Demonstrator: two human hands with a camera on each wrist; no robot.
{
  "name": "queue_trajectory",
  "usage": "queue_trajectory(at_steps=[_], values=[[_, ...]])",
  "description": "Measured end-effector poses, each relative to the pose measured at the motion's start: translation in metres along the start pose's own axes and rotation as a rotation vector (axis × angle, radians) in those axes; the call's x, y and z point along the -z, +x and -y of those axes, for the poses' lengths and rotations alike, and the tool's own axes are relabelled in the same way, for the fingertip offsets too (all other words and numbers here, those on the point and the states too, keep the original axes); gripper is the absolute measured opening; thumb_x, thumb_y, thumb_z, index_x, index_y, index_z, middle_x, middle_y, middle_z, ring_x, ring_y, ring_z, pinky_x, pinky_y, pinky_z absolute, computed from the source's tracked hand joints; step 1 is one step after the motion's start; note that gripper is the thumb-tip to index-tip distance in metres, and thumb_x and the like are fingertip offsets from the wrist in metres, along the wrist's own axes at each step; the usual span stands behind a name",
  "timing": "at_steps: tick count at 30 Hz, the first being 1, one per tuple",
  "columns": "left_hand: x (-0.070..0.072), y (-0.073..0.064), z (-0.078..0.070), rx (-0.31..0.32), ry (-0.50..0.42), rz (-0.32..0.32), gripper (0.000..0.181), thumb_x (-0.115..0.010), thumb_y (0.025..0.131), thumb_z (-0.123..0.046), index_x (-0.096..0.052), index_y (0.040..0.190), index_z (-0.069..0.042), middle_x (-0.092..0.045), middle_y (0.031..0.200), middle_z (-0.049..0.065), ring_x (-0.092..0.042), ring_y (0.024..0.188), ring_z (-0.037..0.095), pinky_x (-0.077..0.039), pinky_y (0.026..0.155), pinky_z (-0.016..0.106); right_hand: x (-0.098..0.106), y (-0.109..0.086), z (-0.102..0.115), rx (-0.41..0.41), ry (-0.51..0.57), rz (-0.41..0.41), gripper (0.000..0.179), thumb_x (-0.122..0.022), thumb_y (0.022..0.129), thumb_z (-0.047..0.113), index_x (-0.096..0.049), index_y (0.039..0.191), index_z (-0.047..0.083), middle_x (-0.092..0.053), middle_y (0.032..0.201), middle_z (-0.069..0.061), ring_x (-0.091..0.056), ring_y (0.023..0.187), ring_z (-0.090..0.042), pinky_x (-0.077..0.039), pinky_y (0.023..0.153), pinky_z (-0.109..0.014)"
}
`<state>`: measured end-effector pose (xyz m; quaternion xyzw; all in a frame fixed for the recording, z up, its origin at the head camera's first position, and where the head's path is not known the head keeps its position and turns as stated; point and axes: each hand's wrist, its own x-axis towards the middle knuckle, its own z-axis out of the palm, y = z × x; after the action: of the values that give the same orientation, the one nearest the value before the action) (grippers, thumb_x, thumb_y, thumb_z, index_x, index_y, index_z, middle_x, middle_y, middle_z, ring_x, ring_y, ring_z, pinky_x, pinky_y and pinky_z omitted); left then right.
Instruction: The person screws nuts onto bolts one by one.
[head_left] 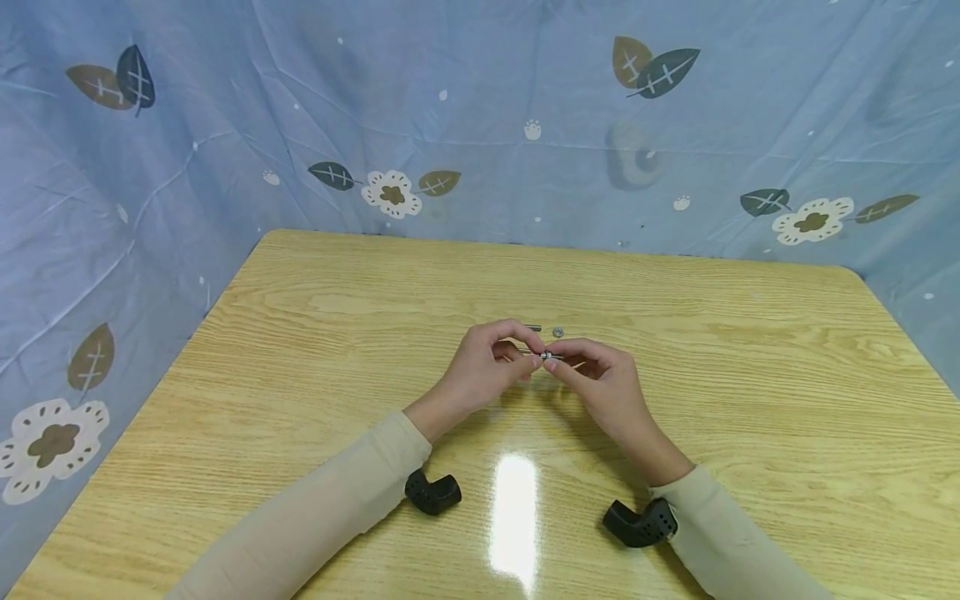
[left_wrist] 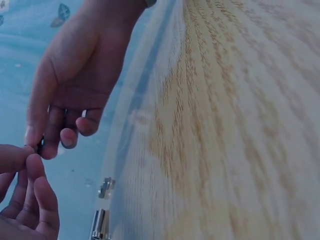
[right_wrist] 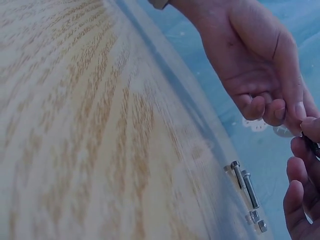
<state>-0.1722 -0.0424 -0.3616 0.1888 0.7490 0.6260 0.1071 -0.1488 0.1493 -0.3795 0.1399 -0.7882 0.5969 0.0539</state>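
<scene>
Left hand (head_left: 487, 364) and right hand (head_left: 611, 390) meet over the counter (head_left: 330, 350), fingers of both pinching one small metal fastener (head_left: 548, 356). Beyond that fastener lie bolts (right_wrist: 251, 191) and nuts (right_wrist: 254, 216); farther behind hangs a patterned curtain (head_left: 480, 83).

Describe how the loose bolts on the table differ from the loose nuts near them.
The bolts look long and slim, while the nuts are short and compact. The bolts have a thicker head at one end of a shaft; the nuts have no shaft. Both are silvery and lie on the table.
</scene>
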Motion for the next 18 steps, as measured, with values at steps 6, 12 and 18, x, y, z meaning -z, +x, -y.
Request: queue_trajectory(at_steps=[6,12,18], values=[[-0.0004,-0.0009,-0.0019,0.025,-0.028,0.014,0.013,-0.062,0.094,-0.010,-0.067,0.106,-0.013,-0.060,0.125,0.006,-0.066,0.083,0.039,-0.055,0.071,0.045,-0.0001,-0.0001,0.0000,0.013,0.006,-0.012,0.018,-0.070,0.089,0.011,-0.072,0.106,0.006,-0.069,0.099,0.013,-0.064,0.086,-0.009,-0.054,0.072,-0.023],[-0.0010,-0.0007,-0.0037,0.079,-0.025,0.008,0.013,-0.059,0.098,-0.018,-0.067,0.106,-0.012,-0.061,0.124,0.006,-0.063,0.080,0.041,-0.050,0.063,0.033,-0.0002,-0.0003,-0.0001,0.006,-0.004,-0.023,0.018,-0.071,0.088,0.012,-0.072,0.106,0.007,-0.068,0.100,0.015,-0.064,0.086,-0.008,-0.054,0.071,-0.022],[-0.0004,-0.0001,-0.0031,0.057,-0.004,0.003,0.011,-0.062,0.095,-0.015,-0.068,0.104,-0.011,-0.065,0.114,0.008,-0.064,0.079,0.039,-0.048,0.060,0.030,0.0002,0.0000,0.0002,0.011,-0.004,-0.022,0.018,-0.071,0.088,0.011,-0.072,0.105,0.007,-0.069,0.099,0.014,-0.064,0.085,-0.008,-0.054,0.071,-0.023]])
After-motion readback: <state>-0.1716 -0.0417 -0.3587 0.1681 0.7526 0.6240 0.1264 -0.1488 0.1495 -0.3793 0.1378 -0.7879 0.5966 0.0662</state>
